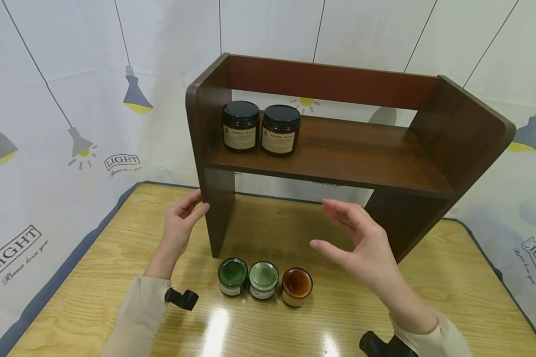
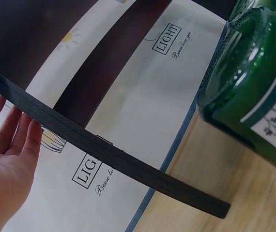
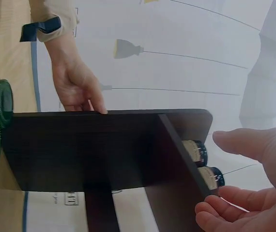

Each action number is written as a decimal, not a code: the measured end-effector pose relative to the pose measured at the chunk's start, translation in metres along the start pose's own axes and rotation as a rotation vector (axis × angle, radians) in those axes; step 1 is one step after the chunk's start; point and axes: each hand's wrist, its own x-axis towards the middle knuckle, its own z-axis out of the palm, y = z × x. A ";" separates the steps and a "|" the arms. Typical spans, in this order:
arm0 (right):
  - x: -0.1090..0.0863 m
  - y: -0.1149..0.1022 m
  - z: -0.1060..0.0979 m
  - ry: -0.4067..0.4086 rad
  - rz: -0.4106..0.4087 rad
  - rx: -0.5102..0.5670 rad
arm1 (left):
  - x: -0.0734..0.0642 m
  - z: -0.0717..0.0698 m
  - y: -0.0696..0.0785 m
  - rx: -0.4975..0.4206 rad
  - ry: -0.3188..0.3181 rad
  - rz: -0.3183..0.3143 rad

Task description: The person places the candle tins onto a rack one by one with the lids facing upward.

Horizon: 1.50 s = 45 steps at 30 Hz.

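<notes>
A dark brown wooden shelf (image 1: 330,171) stands on the table. At its left side panel, my left hand (image 1: 183,218) holds the front edge, thumb at the edge and fingers along the outer face; the left wrist view also shows this hand (image 2: 9,159). My right hand (image 1: 364,243) is in the air in front of the shelf, thumb and fingers spread apart with nothing between them. Two dark lidded jars, one at the left (image 1: 241,126) and one beside it (image 1: 280,130), sit on the upper board.
In front of the shelf stand three small glass jars in a row: dark green (image 1: 233,276), light green (image 1: 263,280) and amber (image 1: 297,286). The wooden table (image 1: 102,277) has a blue-grey border, and a white printed curtain (image 1: 161,139) hangs behind it.
</notes>
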 end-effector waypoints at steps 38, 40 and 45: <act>-0.071 0.105 0.046 -0.111 0.266 0.043 | 0.000 -0.001 0.000 0.004 -0.005 0.004; -0.073 0.109 0.047 -0.120 0.281 0.058 | 0.000 -0.001 0.000 0.006 -0.003 0.002; -0.078 0.116 0.051 -0.143 0.302 0.072 | 0.000 0.000 0.001 0.009 -0.002 0.009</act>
